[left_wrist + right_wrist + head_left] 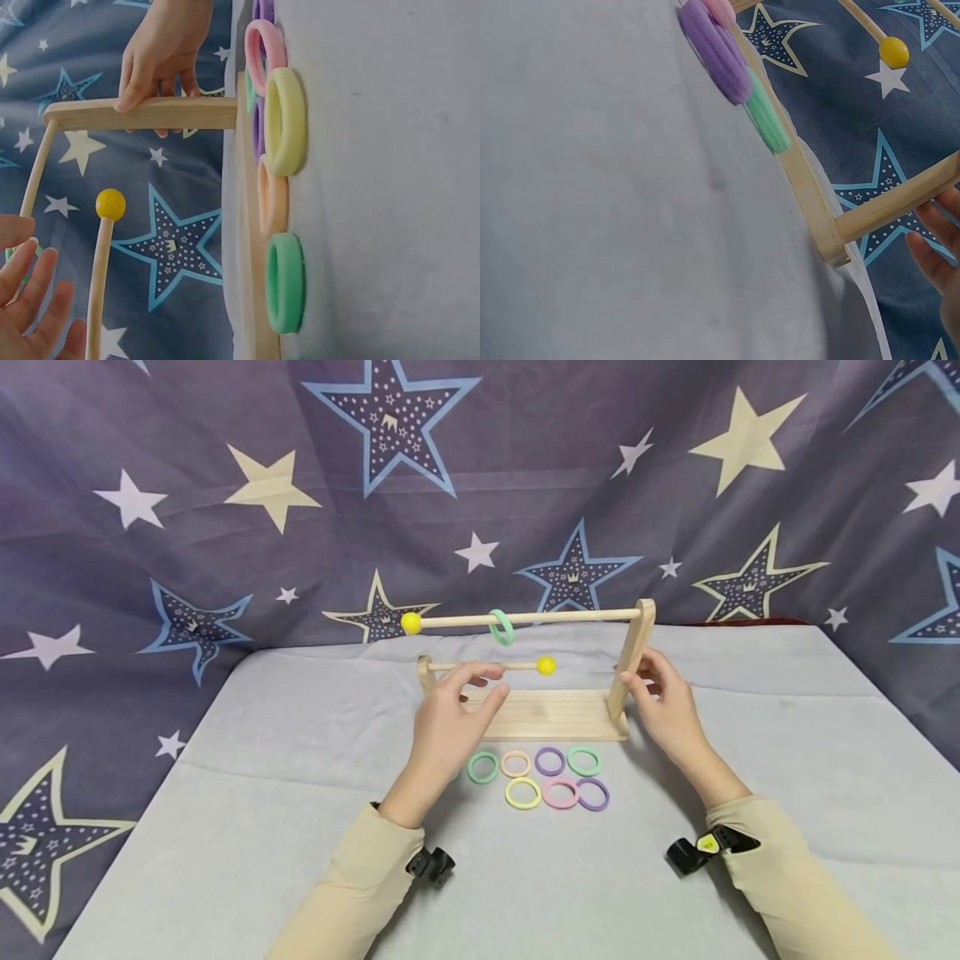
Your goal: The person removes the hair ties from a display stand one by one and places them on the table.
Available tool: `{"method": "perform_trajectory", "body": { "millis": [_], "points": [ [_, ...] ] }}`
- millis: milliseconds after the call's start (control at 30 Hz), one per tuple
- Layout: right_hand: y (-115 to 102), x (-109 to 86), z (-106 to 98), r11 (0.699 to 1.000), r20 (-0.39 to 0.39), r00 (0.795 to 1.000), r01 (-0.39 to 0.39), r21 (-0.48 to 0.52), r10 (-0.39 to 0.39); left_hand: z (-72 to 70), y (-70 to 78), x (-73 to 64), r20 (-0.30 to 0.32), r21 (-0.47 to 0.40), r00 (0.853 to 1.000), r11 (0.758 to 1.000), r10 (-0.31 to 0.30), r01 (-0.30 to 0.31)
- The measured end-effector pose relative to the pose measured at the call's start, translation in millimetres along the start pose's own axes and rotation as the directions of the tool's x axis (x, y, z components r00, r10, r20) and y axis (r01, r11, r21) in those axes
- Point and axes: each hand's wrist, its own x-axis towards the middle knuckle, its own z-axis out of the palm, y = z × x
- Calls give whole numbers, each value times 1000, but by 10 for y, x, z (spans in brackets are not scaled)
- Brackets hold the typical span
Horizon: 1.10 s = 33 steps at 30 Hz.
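A wooden stand (551, 714) has a tall post (632, 652) on the right and a short post on the left. Each post carries a rod tipped with a yellow ball. From the upper rod (577, 617) hangs a green ring (502, 627). My right hand (670, 706) grips the tall post, thumb on the near side and fingers behind it (161, 64). My left hand (453, 718) is in front of the lower rod (517, 666), below the hanging ring, its fingers loosely bent and holding nothing. It hides part of the lower rod and stand.
Several rings lie in front of the stand: green (483, 767), peach (515, 764), purple (550, 762), yellow (522, 792) and pink (560, 792) among them. Another is partly hidden by the left arm. A grey cloth (300, 777) covers the table; a star-patterned curtain (525, 485) hangs behind.
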Motion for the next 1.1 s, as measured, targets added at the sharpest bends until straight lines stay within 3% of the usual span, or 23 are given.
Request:
{"method": "perform_trajectory", "body": {
  "millis": [467,800,1100],
  "points": [
    [6,-2,28,1000,1,1000,-3,-1,3,-6,17,106,-143,-6,990,1000,-9,8],
    [-15,-6,9,1000,-5,1000,-9,13,9,-7,47,245,-132,-6,991,1000,3,-4],
    [-66,6,13,999,-10,999,-33,15,34,32,103,342,-113,-1,993,1000,-30,31]
  ]
}}
